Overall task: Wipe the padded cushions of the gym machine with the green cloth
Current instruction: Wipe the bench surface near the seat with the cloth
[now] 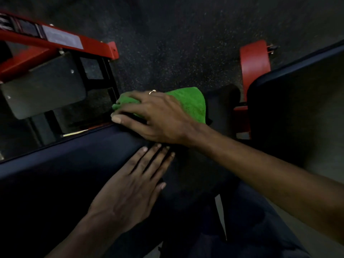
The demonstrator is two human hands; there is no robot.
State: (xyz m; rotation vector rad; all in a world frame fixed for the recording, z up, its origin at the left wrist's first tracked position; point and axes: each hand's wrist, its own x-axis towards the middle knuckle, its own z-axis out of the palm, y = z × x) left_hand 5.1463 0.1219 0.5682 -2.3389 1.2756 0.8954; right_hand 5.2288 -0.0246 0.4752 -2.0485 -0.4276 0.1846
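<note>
Both on the padded cushion [65, 164]: right grip [158, 116] clutches the bunched green cloth [193, 103] at its far edge; left grip [128, 194] lies released, flat, fingers straight.

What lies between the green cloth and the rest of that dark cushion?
Only the left hand, resting flat on the cushion close beside the right hand that holds the green cloth.

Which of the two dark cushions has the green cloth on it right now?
The long cushion at lower left: the right hand holds the green cloth on its far edge. The right-side cushion is bare.
</note>
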